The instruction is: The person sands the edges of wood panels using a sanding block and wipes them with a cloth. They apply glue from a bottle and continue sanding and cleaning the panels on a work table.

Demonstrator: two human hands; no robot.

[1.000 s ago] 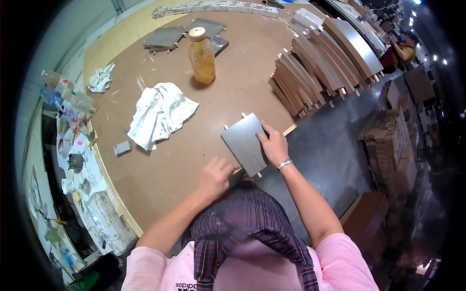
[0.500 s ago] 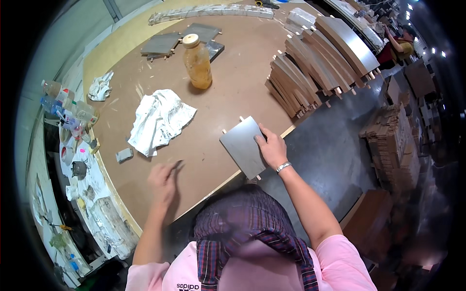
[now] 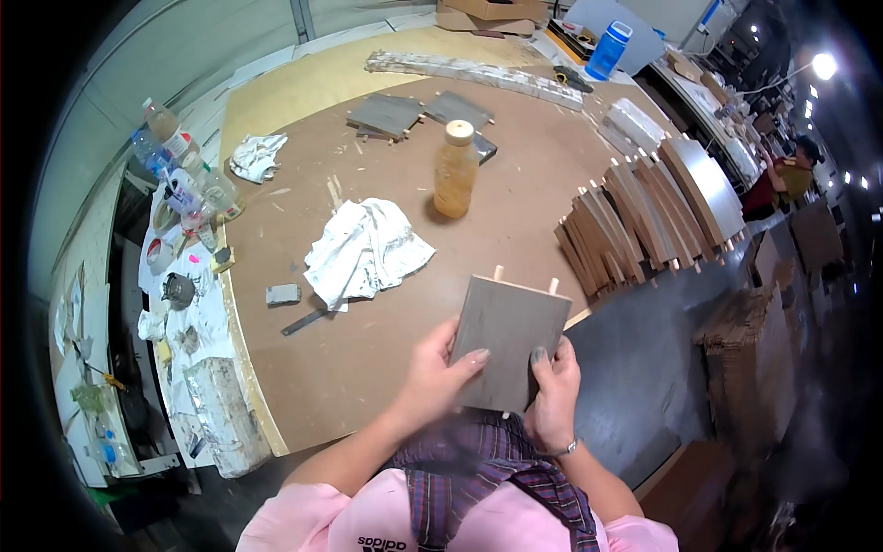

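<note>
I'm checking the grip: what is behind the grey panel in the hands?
The left hand and right hand wrap around the side edges of the grey panel, with brown tabletop showing beyond its top edge. The back face and any fingertips there are covered.

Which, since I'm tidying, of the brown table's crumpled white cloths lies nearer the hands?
The larger crumpled white cloth, beside the grey rectangular block; the smaller cloth lies farther off.

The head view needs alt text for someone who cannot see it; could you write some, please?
A person's left hand and right hand hold a gray panel with wooden pegs at its far edge. Beyond, a brown table bears a crumpled white cloth, a lidded amber jar and, at right, stacked panels.
</note>
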